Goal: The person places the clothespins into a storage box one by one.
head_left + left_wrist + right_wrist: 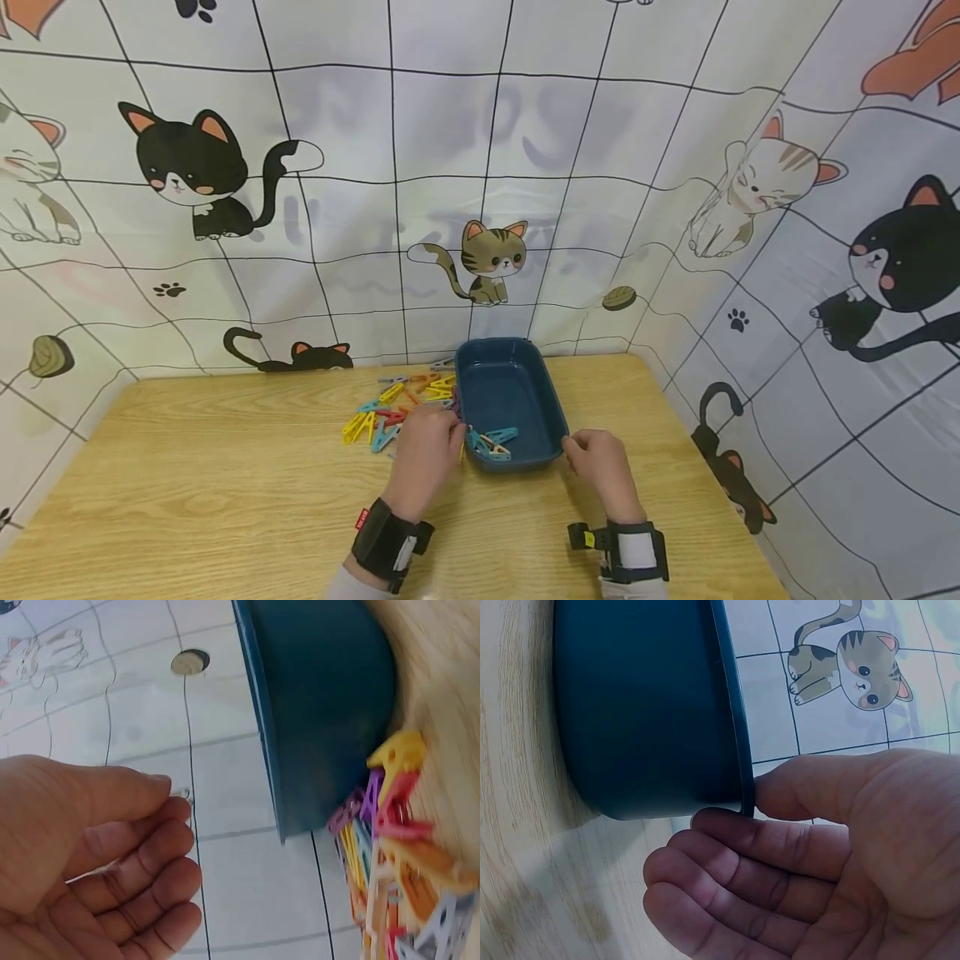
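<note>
A dark blue plastic tub point(513, 392) stands near the table's back edge, with several blue and pale clothespins point(491, 443) at its near end. My right hand point(602, 465) pinches the tub's near right rim between thumb and forefinger, as the right wrist view shows. Beside the tub's left wall is my left hand point(424, 457), apart from the rim in the left wrist view. Its thumb tip meets the forefinger and the other fingers are loosely bent; nothing is seen held. Next to it lies a heap of coloured clothespins point(390, 414), partly hidden by this hand.
The wooden table point(247, 475) stretches to the left and toward me. A white wall sheet point(337, 125) with a grid and cartoon cats rises behind the table and along its right side.
</note>
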Tool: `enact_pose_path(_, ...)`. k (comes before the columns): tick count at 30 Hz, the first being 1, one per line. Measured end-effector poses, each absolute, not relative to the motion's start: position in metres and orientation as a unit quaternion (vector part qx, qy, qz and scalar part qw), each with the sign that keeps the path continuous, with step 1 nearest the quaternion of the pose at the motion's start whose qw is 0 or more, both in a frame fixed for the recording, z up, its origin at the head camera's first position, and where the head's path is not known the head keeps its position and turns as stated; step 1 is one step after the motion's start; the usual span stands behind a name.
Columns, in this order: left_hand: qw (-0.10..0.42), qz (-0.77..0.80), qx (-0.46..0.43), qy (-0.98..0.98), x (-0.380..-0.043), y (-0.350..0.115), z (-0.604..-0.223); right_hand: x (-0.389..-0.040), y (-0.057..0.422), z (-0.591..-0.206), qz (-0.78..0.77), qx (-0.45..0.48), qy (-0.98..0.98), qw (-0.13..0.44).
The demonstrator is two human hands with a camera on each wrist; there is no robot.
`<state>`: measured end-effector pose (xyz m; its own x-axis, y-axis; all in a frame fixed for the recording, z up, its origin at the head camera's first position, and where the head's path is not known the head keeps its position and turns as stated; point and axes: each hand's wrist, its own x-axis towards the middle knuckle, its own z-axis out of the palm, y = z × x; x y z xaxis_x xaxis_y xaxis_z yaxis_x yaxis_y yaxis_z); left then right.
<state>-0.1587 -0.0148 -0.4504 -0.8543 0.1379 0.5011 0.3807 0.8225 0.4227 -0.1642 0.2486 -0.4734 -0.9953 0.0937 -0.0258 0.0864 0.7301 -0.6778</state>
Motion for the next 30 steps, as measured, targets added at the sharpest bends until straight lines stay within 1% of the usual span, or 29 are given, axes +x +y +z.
enact_pose_path(5, 0.259, -0.265, -0.132, -0.919, -0.154, -0.033, -0.451, -0.165, 0.249, -0.474, 0.363, -0.048, -0.930, 0.005)
enact_pose_path(11, 0.281, -0.275, -0.119, -0.912, -0.150, -0.055, -0.457, -0.164, 0.248, -0.473, 0.363, -0.049, -0.930, 0.004)
enact_pose_path(21, 0.318, -0.265, -0.135, -0.900, -0.148, -0.076, -0.471, -0.165, 0.249, -0.474, 0.361, -0.052, -0.931, 0.005)
enact_pose_path(25, 0.323, -0.264, -0.138, -0.898, -0.148, -0.081, -0.475, -0.166, 0.249, -0.474, 0.359, -0.049, -0.932, 0.010)
enact_pose_path(30, 0.311, -0.260, -0.127, -0.905, -0.149, -0.088, -0.481, -0.166, 0.249, -0.475, 0.360, -0.053, -0.932, 0.005)
